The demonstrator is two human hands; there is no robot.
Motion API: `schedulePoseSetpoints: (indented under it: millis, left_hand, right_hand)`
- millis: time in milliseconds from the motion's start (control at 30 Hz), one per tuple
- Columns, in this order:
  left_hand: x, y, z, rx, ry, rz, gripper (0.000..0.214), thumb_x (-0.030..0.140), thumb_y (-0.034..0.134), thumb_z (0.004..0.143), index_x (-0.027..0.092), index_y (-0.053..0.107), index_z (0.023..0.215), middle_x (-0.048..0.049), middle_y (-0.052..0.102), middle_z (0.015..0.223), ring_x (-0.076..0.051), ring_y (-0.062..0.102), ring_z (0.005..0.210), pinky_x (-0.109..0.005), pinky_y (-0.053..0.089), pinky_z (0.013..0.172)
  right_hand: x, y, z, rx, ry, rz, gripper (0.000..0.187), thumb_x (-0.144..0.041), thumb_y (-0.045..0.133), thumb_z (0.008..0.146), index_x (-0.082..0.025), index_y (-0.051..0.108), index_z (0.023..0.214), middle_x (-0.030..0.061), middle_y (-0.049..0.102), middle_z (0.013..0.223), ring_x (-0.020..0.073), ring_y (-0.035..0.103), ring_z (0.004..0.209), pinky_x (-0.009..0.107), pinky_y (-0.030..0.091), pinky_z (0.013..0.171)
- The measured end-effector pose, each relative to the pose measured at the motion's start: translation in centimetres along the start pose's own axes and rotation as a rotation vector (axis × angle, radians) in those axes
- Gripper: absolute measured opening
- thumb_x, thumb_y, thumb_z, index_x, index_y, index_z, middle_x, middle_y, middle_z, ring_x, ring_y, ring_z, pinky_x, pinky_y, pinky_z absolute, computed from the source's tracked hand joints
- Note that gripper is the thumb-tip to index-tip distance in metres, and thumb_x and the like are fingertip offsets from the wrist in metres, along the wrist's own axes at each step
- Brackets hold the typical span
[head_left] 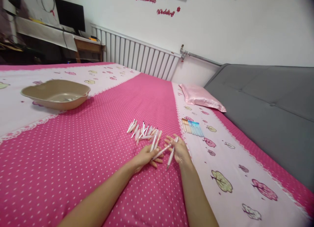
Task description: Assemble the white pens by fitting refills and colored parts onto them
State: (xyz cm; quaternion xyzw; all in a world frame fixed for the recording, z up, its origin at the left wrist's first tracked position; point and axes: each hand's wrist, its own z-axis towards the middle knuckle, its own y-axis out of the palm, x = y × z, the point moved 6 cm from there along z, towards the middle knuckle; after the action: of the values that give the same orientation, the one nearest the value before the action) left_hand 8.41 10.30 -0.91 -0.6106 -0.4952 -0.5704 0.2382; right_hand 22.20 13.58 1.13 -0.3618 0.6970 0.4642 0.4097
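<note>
**Two pens in hand at the edge of the pile**

Both hands rest low on the pink dotted bed cover [98, 148], just in front of a loose pile of white pens [143, 132]. The left hand [144, 159] is half closed, its fingers curled lightly round the lower end of a slanted pen [162, 151]. The right hand [181, 151] is looser, fingers partly spread, with a steeper pen [171, 156] pinched between them; how firm that pinch is I cannot tell.

To handle these well, I judge each pen should be gripped near its middle rather than its end, so it does not swing, and the two kept from crossing where the hands nearly meet. The pile is untidy (barrels lie over one another), so any pen taken from it should be lifted from the top.

The slanted pen's long axis runs from lower left, at the left hand, up and right toward the right hand's fingers. The steeper pen runs nearly toward and away from the person, its far end up among the right fingers and its near end below the palm. Which end carries the tip is too small to tell.

To the right a neat row of coloured pens [192, 127] lies side by side on the pale border. A beige basin [55, 94] sits well apart on the left.
</note>
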Motion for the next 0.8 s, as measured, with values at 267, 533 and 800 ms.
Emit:
schedulePoseSetpoints:
  millis: [267, 533, 800]
  left_hand:
    - [0.2, -0.1, -0.1, 0.013, -0.001, -0.031, 0.046, 0.047, 0.065, 0.068, 0.012, 0.051, 0.093, -0.0155, 0.067, 0.094, -0.019, 0.065, 0.087, -0.027, 0.050, 0.067]
    - [0.9, 0.9, -0.5, -0.163, 0.090, 0.037, 0.042, 0.045, 0.058, 0.076, 0.012, 0.049, 0.101, -0.0085, 0.067, 0.077, -0.014, 0.064, 0.063, -0.027, 0.049, 0.058]
    - [1.5, 2.1, -1.2, -0.306, 0.158, 0.117, 0.038, 0.048, 0.052, 0.079, 0.012, 0.052, 0.089, -0.0071, 0.064, 0.073, -0.011, 0.060, 0.055, -0.025, 0.048, 0.055]
  right_hand:
    - [-0.9, -4.5, 2.1, 0.145, -0.158, -0.338, 0.043, -0.010, 0.057, 0.059, -0.023, 0.051, 0.099, -0.0020, 0.062, 0.076, 0.0149, 0.060, 0.061, 0.027, 0.049, 0.052]
    - [-3.3, -0.8, -0.9, 0.028, -0.322, -0.527, 0.030, -0.038, 0.069, 0.064, -0.020, 0.064, 0.088, 0.0069, 0.063, 0.097, 0.0189, 0.056, 0.091, 0.028, 0.046, 0.072]
    - [0.4, 4.1, -3.5, -0.319, -0.032, -0.370, 0.041, -0.055, 0.064, 0.065, -0.015, 0.054, 0.069, -0.0044, 0.051, 0.048, 0.0088, 0.046, 0.038, 0.019, 0.032, 0.034]
